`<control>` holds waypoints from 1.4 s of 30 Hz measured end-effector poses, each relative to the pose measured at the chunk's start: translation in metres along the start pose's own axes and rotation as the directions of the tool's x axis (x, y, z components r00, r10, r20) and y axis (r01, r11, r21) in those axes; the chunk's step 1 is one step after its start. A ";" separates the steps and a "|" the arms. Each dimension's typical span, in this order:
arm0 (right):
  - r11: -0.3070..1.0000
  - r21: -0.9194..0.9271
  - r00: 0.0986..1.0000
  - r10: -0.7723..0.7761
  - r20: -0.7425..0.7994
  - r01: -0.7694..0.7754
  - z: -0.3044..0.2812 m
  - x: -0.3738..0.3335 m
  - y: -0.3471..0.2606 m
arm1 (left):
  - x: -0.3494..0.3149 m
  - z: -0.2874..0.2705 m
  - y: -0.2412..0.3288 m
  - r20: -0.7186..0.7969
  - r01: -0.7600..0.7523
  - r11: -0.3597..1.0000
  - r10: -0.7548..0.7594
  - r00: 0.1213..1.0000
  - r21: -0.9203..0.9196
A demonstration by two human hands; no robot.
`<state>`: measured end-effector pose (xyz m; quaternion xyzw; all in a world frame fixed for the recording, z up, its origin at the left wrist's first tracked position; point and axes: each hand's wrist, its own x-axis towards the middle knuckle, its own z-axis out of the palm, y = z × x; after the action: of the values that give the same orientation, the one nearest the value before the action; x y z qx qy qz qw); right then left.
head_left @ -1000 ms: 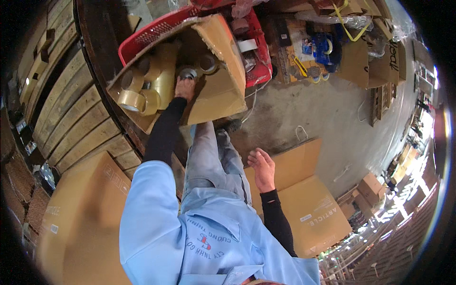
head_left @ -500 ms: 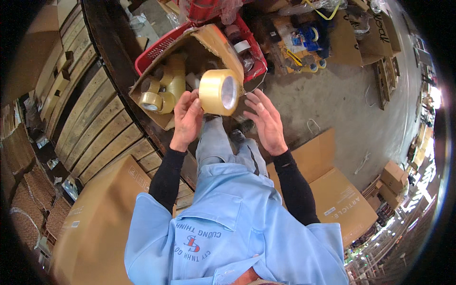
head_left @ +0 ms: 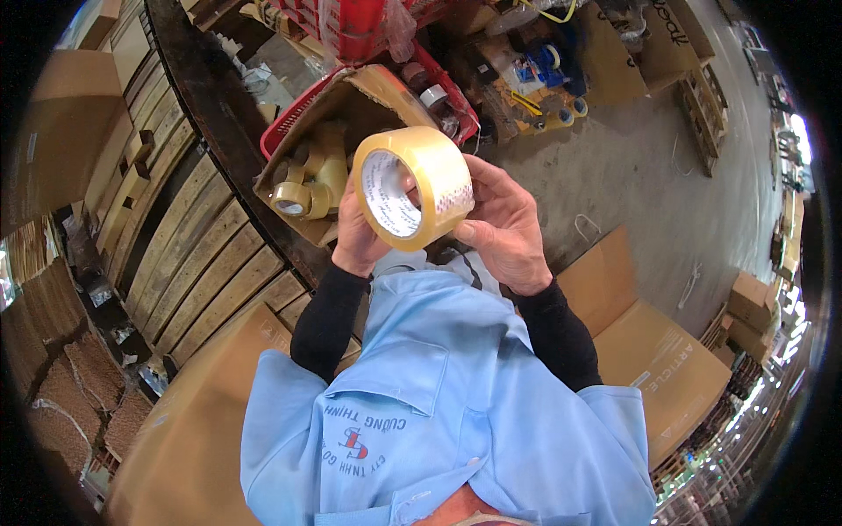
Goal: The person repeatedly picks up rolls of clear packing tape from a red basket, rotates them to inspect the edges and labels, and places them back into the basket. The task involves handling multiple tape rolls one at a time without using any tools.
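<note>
A large roll of clear yellowish packing tape is held up in front of my body, its white printed core facing left and toward me. My right hand grips the roll's right side, thumb at the lower edge and fingers round behind. On the other side, my left hand is against the roll; most of its fingers are hidden behind it, and a bit of finger shows through the core. Beyond the roll, an open cardboard box holds several more tape rolls.
A red plastic basket surrounds the box. Wooden slats run along the left. Cardboard cartons stand at lower left and right. Farther off are blue tape dispensers, a yellow cutter and a pallet.
The tape roll has come closer and turned, so its core opening now faces left rather than right. My right hand, open and apart before, has closed on the roll's right side.
</note>
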<state>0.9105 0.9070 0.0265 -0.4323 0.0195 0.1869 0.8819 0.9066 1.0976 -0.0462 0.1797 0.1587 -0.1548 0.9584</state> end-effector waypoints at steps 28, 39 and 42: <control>0.797 -0.342 0.809 0.287 -0.512 -0.498 -0.113 -0.031 0.150 | 0.210 -0.256 -0.010 -0.201 0.189 0.068 0.373 0.906 0.980; 0.750 -0.112 0.543 0.359 -0.759 -0.652 -0.163 -0.068 0.174 | 0.276 -0.430 -0.018 -0.151 0.049 -0.584 -0.127 0.980 0.811; 0.726 -0.076 0.505 0.395 -0.768 -0.683 -0.161 -0.066 0.185 | 0.265 -0.437 -0.065 0.236 -0.368 -0.855 -0.297 0.925 0.366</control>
<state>0.8056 0.8650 -0.2013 -0.5976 0.4561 0.2774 0.5982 1.0138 1.1488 -0.5472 0.9432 -0.2971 -0.1331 0.0660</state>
